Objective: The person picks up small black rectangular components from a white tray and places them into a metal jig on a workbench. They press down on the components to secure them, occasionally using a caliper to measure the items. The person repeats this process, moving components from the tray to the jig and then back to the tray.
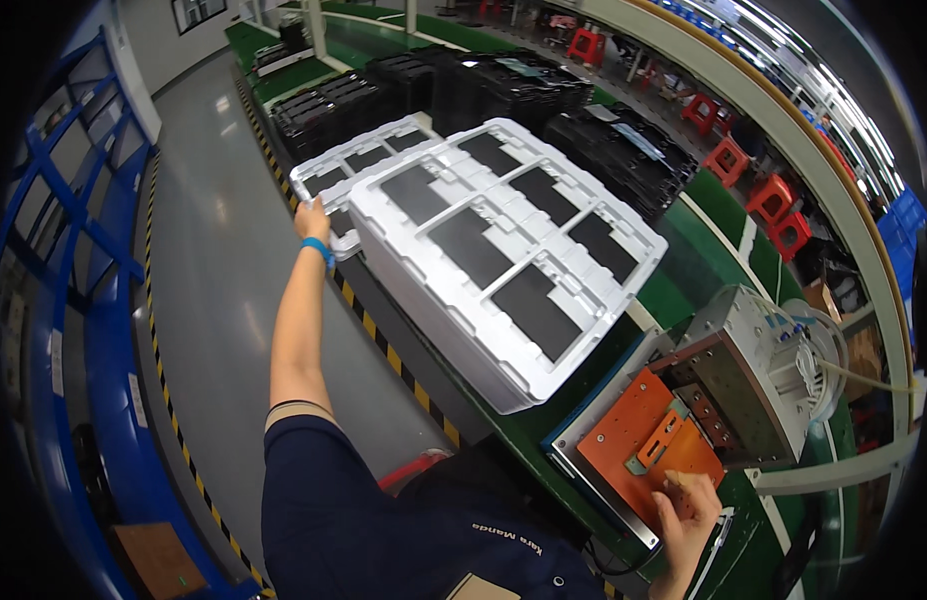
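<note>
The green worktop runs lengthwise past the person, probably so that everything along it can be reached from one standing spot. Black tray stacks stand toward its far part, likely left there to keep the near area for the pieces in use. The white tray stack sits close to the body, its top facing up, which seems to put its pockets within easy reach; it is glossy, ribbed and thick-walled. To its right, the metal fixture head is tilted up, leaving the orange plate beneath it exposed. Just beyond the stack's far left side lies the smaller-looking white tray, set low beside it, which would explain the outstretched left arm.

The left hand is at that tray's near rim, touching it; whether the fingers clasp it I cannot tell. The right hand is over the orange plate's near edge, fingers loosely curled, thumb apart, nothing visible in it.

The dark panels lie flat in the white stack's top pockets, six in view, apparently kept apart by the ribs. They look smooth, charcoal grey to black, with a faint sheen and stepped outlines.
</note>
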A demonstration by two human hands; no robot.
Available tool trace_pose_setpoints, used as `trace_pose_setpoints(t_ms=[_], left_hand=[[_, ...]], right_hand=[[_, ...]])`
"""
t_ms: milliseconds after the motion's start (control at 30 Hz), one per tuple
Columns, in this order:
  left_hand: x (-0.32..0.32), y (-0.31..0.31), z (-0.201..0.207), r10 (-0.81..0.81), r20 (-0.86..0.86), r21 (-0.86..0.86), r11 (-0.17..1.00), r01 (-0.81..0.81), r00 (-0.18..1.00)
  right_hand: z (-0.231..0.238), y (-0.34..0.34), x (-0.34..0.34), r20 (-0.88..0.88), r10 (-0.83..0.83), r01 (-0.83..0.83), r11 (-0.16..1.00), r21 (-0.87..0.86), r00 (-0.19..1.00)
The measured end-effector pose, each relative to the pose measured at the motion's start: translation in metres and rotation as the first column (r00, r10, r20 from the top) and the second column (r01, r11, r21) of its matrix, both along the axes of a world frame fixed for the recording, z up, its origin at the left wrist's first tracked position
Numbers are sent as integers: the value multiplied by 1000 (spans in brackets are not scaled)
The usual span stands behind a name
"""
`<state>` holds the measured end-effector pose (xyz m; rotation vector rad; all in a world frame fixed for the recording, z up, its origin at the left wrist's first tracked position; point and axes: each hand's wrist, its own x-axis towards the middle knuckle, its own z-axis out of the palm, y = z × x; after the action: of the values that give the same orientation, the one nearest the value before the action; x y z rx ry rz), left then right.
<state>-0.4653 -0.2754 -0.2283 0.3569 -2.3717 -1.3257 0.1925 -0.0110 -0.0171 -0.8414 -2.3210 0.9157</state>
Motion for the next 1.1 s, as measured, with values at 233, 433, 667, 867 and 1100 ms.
trace_pose_setpoints(t_ms=[233,433,667,867,1100], left_hand=[[-33,-49,23,158,122,-180,974,-135,980],[90,83,241,-724,-554,-551,689,470,411],[103,201,233,-998,-1,-814,36,579,61],[88,232,221,-995,-78,-876,95,473,55],[113,215,253,-909,-415,-849,403,341,40]], right_hand=[[45,23,-106,-102,376,-297,849,437,921],[19,64,-228,170,160,-233,694,681,972],[27,78,-283,468,-126,-136,863,487,874],[26,75,-285,250,30,-89,969,230,968],[57,24,-140,-169,301,-154,805,573,939]])
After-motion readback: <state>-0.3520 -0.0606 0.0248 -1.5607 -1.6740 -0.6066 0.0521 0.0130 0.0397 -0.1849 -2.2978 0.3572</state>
